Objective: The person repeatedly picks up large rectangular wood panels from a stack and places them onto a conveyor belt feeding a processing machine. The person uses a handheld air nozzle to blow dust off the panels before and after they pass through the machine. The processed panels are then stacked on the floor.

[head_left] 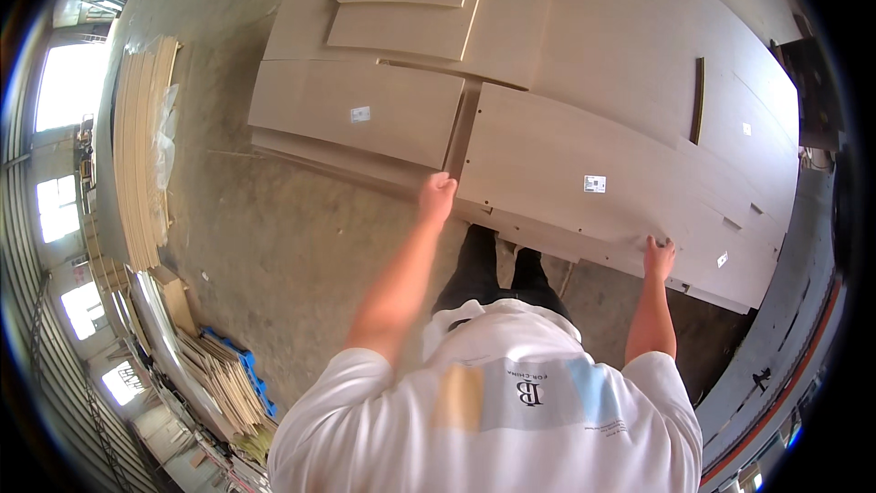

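Note:
A long beige board panel (547, 151) with small drilled holes and a white label lies on the stack in front of me. At its near edge, toward the right end, my right hand (659, 257) is closed with the thumb and fingers on the edge. My left hand (440, 196) is curled into a fist by the panel's near left corner. What its fingers hold, if anything, is hidden. Beyond that fist, across a narrow gap, lies another labelled beige panel (360, 110).
More panels rise in a small pile (401, 27) at the far side. Long boards (141, 146) with plastic film lie on the floor at left, and a blue pallet (246, 370) with thin strips stands lower left. A grey metal beam (776, 338) runs along the right.

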Tool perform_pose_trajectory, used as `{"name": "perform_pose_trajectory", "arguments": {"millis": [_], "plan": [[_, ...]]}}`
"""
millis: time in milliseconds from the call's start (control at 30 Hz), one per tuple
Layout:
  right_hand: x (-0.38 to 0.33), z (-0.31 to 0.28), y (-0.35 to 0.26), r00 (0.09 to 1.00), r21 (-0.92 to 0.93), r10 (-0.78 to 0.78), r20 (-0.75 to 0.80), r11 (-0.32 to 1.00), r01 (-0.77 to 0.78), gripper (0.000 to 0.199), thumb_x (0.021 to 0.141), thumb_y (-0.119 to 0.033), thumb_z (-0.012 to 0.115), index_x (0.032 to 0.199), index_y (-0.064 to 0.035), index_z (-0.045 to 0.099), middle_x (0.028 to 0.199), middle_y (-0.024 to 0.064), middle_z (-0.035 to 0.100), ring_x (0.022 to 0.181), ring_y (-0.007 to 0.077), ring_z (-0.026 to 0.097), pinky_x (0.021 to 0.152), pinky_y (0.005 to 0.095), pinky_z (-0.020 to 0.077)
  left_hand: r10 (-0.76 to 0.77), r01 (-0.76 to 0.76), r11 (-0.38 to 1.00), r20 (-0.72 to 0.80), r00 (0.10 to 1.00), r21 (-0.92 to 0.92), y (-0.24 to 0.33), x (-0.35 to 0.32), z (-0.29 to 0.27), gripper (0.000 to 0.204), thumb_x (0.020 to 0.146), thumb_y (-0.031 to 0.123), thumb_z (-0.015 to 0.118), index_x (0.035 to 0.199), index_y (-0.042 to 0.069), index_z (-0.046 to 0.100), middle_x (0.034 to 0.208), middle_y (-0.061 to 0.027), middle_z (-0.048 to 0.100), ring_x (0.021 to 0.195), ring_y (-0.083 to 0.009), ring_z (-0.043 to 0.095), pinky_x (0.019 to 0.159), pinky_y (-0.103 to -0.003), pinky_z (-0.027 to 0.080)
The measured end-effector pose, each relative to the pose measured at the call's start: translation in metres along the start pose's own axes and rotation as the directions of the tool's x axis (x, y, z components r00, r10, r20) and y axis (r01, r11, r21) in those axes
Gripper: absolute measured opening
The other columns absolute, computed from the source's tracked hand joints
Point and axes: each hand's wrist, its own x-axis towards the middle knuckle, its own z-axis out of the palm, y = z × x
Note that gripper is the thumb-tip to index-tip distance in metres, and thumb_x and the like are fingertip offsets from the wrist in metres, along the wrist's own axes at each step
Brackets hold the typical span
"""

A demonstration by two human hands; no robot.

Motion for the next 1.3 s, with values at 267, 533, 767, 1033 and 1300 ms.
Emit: {"name": "perform_pose_trajectory", "arguments": {"millis": [267, 533, 767, 1033, 1300], "plan": [[-0.070, 0.009, -0.079, 0.953, 0.162, -0.303, -0.026, 0.939, 0.303, 0.051, 0.087, -0.030, 0.074, 0.134, -0.0128, 0.059, 0.138, 0.0115, 0.060, 0.126, 0.0337, 0.059, 0.104, 0.0455, 0.0481, -0.062, 0.178, 0.942, -0.375, 0.925, 0.284, 0.024, 0.056, -0.016, 0.078, 0.080, 0.037, 0.089, 0.130, -0.008, 0.050, 0.118, -0.0202, 0.066, 0.105, -0.0310, 0.065, 0.093, -0.041, 0.054], [-0.115, 0.010, -0.143, 0.924, 0.266, -0.376, 0.062, 0.899, 0.348, 0.045, 0.087, -0.024, 0.073, 0.129, -0.0139, 0.062, 0.137, 0.0065, 0.063, 0.115, 0.0264, 0.066, 0.096, 0.0417, 0.0531, -0.215, 0.243, 0.970, -0.412, 0.885, 0.016, 0.013, 0.056, -0.017, 0.083, 0.076, 0.033, 0.092, 0.132, -0.009, 0.048, 0.127, -0.0209, 0.061, 0.109, -0.0279, 0.063, 0.094, -0.041, 0.053], [-0.123, 0.014, -0.160, 0.929, 0.304, -0.331, 0.163, 0.913, 0.272, 0.042, 0.088, -0.024, 0.074, 0.127, -0.0126, 0.064, 0.132, 0.0060, 0.066, 0.109, 0.0234, 0.069, 0.093, 0.0411, 0.0545, -0.420, 0.279, 0.797, -0.159, 0.893, -0.535, -0.016, 0.071, -0.040, 0.047, 0.091, 0.017, 0.079, 0.128, -0.001, 0.056, 0.113, -0.0101, 0.068, 0.098, -0.0223, 0.068, 0.086, -0.041, 0.055], [-0.164, 0.017, -0.253, 0.792, 0.615, -0.495, 0.358, 0.763, 0.199, 0.038, 0.094, -0.023, 0.073, 0.129, -0.0126, 0.064, 0.110, 0.0102, 0.073, 0.091, 0.0195, 0.073, 0.076, 0.0333, 0.0565, -0.378, 0.292, 0.565, 0.073, 0.923, -0.772, -0.042, 0.085, -0.058, 0.033, 0.100, 0.029, 0.067, 0.120, 0.008, 0.052, 0.106, -0.0077, 0.059, 0.091, -0.0224, 0.063, 0.078, -0.041, 0.058], [-0.222, 0.055, -0.381, 0.589, 0.786, -0.687, 0.426, 0.603, 0.135, 0.047, 0.096, -0.035, 0.072, 0.127, -0.0025, 0.063, 0.116, 0.0116, 0.070, 0.111, 0.0209, 0.067, 0.083, 0.0328, 0.0538, -0.330, 0.281, 0.620, 0.081, 0.941, -0.733, 0.008, 0.000, -0.044, 0.028, 0.102, 0.023, 0.066, 0.122, 0.009, 0.052, 0.102, -0.0076, 0.060, 0.088, -0.0218, 0.065, 0.076, -0.039, 0.058]]}}
